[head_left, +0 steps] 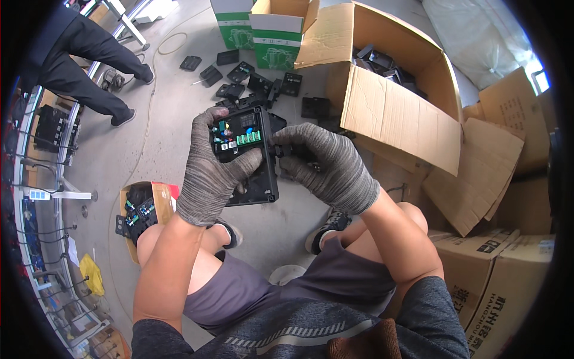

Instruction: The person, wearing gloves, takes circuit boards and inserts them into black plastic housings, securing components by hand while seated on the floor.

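In front of me, above the floor, my left hand (206, 170), in a grey knitted glove, grips a black plastic housing (263, 190) by its left side, with the thumb across its face. Inside the housing a circuit board (239, 133) shows a green terminal block (249, 138), white blocks and a round blue component. My right hand (335, 164), gloved alike, is closed at the housing's right edge, its fingertips around a small black part (286, 151). Its shape is mostly hidden by the fingers.
Black housings (241, 72) lie scattered on the floor ahead. A large open carton (397, 110) with black parts stands at right, green-and-white boxes (276, 45) behind. Beside my left knee is a small box (162, 200) of boards. A person's legs (89, 60) are far left; cartons (472, 257) lie right.
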A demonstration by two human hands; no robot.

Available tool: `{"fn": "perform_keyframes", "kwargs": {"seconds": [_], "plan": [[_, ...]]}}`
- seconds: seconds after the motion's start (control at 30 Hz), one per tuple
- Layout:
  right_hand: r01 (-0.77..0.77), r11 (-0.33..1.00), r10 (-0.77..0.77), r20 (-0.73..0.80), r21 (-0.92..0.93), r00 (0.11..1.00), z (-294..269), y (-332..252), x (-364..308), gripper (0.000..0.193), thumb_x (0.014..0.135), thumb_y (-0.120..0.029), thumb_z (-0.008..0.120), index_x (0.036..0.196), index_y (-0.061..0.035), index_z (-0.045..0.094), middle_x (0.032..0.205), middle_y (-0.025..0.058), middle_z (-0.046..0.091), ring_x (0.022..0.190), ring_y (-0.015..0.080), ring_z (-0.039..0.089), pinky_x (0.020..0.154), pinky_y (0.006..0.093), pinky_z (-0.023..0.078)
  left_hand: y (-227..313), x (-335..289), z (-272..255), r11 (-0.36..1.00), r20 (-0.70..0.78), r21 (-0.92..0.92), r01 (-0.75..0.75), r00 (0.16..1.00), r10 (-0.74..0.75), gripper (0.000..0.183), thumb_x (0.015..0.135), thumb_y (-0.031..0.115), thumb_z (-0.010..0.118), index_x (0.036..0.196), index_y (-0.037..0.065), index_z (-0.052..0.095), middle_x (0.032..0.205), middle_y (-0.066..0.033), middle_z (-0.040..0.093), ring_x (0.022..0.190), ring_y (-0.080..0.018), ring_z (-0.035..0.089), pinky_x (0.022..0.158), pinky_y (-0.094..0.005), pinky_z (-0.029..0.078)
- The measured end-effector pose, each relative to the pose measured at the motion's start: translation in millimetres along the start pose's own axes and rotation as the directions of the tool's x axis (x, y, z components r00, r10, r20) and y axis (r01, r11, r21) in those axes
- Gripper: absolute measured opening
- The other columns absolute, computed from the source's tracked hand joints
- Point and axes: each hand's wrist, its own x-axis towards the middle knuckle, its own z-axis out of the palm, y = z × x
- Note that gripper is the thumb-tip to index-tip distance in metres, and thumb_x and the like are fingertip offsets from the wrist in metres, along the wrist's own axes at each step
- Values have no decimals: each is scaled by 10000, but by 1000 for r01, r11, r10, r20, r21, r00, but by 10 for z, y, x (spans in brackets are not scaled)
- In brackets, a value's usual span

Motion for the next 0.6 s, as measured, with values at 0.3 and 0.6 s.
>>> {"fn": "perform_keyframes", "kwargs": {"seconds": [0.3,0.6], "plan": [[139,969,-129,63,-205,990,0,49,16,267,921,-140,704,1157,-35,637,915,160,671,813,336,700,717,408,568,139,-29,15,993,5,30,118,993,-118,752,782,76,841,1372,103,376,1194,-124,578,941,-171,650,693,-289,605],[-414,910,412,158,-22,898,25,-53,33,268,1011,-258,610,1086,-4,654,875,193,687,733,285,702,682,372,547,-33,-23,67,987,31,59,-150,989,148,781,766,72,854,1371,115,362,1189,-121,571,994,-179,640,824,-315,594]]}}
